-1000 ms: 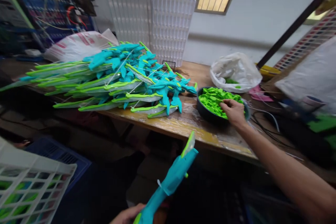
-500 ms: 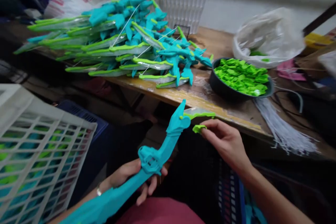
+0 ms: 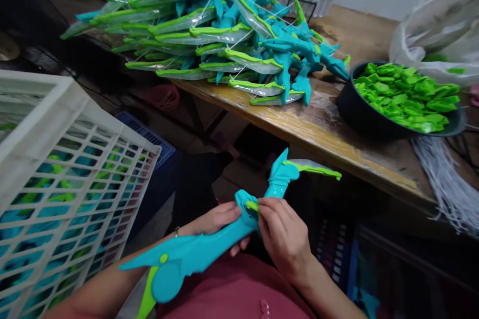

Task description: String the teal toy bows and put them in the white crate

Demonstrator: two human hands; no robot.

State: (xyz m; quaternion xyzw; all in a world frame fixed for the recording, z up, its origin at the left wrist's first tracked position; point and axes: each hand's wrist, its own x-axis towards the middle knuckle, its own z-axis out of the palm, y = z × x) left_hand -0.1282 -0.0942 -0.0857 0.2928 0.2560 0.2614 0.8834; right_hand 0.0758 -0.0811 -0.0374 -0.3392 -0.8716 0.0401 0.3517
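Long teal plastic toy bow [image 3: 209, 249], moulded in a jagged, fang-like shape, lying slantwise across the lap, nowhere near the tabletop edge. Lower limb ending in a rounded teal disc with a lime-green strip, down near the bottom of the view. Upper limb angled up and right, tipped with a see-through blade edged in lime green. Chunky grip section sitting about mid-length. Small lime-green plastic clip piece [image 3: 252, 205] pressed right against that grip block, only a sliver of it showing, rest hidden. Can't tell if seated fully or just touching.
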